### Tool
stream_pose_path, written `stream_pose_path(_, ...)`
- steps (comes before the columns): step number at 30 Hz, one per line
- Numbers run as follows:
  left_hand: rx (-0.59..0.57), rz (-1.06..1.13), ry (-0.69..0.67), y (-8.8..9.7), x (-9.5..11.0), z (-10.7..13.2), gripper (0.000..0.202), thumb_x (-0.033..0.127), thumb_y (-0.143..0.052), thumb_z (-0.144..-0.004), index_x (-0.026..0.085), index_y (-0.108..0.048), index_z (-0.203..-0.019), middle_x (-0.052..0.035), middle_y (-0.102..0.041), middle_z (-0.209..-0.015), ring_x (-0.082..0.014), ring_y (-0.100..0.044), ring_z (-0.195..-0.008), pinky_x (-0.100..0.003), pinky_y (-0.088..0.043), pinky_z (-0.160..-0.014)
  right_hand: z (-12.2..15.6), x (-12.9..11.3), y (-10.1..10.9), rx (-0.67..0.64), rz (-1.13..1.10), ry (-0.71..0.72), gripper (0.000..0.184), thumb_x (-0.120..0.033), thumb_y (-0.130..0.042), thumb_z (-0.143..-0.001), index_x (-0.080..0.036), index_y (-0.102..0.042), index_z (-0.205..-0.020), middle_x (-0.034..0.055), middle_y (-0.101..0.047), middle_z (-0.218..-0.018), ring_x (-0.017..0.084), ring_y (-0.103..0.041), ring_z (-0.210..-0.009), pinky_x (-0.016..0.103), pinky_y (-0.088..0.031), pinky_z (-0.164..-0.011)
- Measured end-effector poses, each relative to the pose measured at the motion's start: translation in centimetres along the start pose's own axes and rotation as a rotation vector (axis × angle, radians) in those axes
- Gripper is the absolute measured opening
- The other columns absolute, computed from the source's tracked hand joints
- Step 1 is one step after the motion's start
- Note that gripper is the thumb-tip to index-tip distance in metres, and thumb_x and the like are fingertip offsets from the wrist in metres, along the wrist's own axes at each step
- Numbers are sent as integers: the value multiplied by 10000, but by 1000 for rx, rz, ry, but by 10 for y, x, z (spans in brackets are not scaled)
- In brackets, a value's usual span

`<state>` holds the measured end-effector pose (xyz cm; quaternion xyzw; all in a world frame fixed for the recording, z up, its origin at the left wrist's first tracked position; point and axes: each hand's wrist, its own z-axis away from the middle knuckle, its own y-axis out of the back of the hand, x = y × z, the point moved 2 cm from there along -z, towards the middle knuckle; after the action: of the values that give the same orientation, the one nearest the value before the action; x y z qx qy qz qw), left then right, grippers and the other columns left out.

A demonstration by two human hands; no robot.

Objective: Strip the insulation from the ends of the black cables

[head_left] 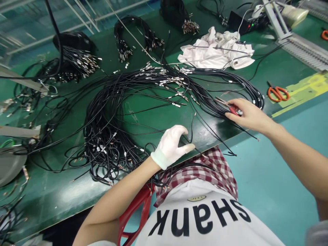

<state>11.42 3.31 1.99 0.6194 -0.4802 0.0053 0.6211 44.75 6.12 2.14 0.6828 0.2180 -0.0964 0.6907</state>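
My left hand (173, 145), in a white glove, is held over the table's front edge. Its thumb and fingers are apart, and a black cable (192, 127) passes close by the fingertips; no grip on it shows. Bare, my right hand (247, 114) is closed around a red-handled tool (233, 110) with narrow metal jaws pointing left. Those jaws lie over a black cable bundle (205, 97). A large heap of black cables (102, 119) with silvery terminals curves around to the left and behind my left hand.
Orange-handled scissors (278, 94) lie on the right beside yellow tape (304, 92). Behind the cables are a crumpled white cloth (217, 51), a black box (246, 22) with lights and more cable bundles (135, 34). A red stool (135, 218) stands below the green table (159, 112).
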Motion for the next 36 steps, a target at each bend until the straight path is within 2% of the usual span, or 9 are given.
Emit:
stream_pose_path(4, -44, -110, -55, -6, 0, 5, 674, 589, -808, -650, 173, -539, -1107, -127, -626, -1202, -311, -568, -1159, -472, -412, -1039, -19, 14, -27, 134, 251, -114, 610, -523, -563, -848, -175, -548, -1348, 191, -575, -1216, 417, -498, -1182, 595, -397, -951)
stream_pose_path(9, -174, -278, -141, -6, 2, 4, 659, 574, -745, -762, 176, -552, -1251, -116, -632, -1287, -352, -456, -1344, -578, -189, -1193, -3, -39, -29, 367, 41, 44, 459, -419, -547, -911, -186, -599, -1304, 163, -566, -1314, 345, -518, -1211, 522, -394, -1017)
stream_pose_path(11, -223, -331, -164, -7, 3, 1, 518, 483, -702, -839, 185, -576, -1243, -102, -652, -1256, -333, -468, -1334, -575, -193, -1194, 5, -68, -34, 247, -231, 75, 334, -400, -518, -947, -188, -679, -1149, 123, -670, -1093, 239, -634, -916, 387, -504, -824)
stream_pose_path(14, -267, -390, -184, -9, 4, -2, 298, 371, -653, -891, 180, -634, -1119, -90, -689, -1117, -297, -529, -1252, -546, -239, -1181, 6, -101, -53, -7, -509, 4, 333, -472, -574, -924, -191, -719, -1030, 63, -707, -861, 160, -599, -652, 303, -482, -615)
stream_pose_path(20, -254, -398, -276, -6, 4, -1, 185, 314, -550, -954, 182, -675, -919, -64, -687, -914, -238, -606, -1011, -487, -353, -1096, -4, -127, -79, -280, -1051, -101, 360, -481, -742, -800, -171, -712, -980, 30, -706, -838, 111, -570, -606, 249, -458, -572)
stream_pose_path(24, -236, -272, -338, -1, 0, 1, 289, 338, -483, -985, 173, -681, -855, -83, -681, -850, -225, -606, -870, -416, -455, -866, -2, -133, -77, -325, -1332, -92, 276, -393, -785, -784, -157, -689, -890, 25, -698, -844, 100, -613, -658, 243, -523, -667)
stream_pose_path(26, -162, -115, -274, 4, -2, 3, 285, 334, -476, -990, 174, -699, -913, -77, -684, -823, -208, -606, -817, -383, -460, -809, 0, -133, -75, -249, -1373, -119, 262, -384, -780, -794, -161, -675, -882, 17, -694, -808, 93, -622, -629, 229, -528, -630)
stream_pose_path(30, 66, 281, 122, 15, -10, 8, 296, 377, -507, -987, 178, -725, -1010, -68, -710, -874, -179, -624, -802, -312, -470, -764, 3, -138, -75, -142, -1387, -130, 279, -377, -803, -773, -166, -656, -882, 8, -691, -753, 116, -665, -604, 225, -537, -559)
stream_pose_path(36, -2, 474, 358, 16, -11, 9, 398, 450, -556, -934, 144, -675, -710, -23, -605, -716, -146, -529, -694, -261, -405, -656, 0, -160, -82, -132, -1420, -119, 304, -349, -857, -708, -165, -633, -803, 33, -729, -817, 138, -692, -608, 254, -577, -570)
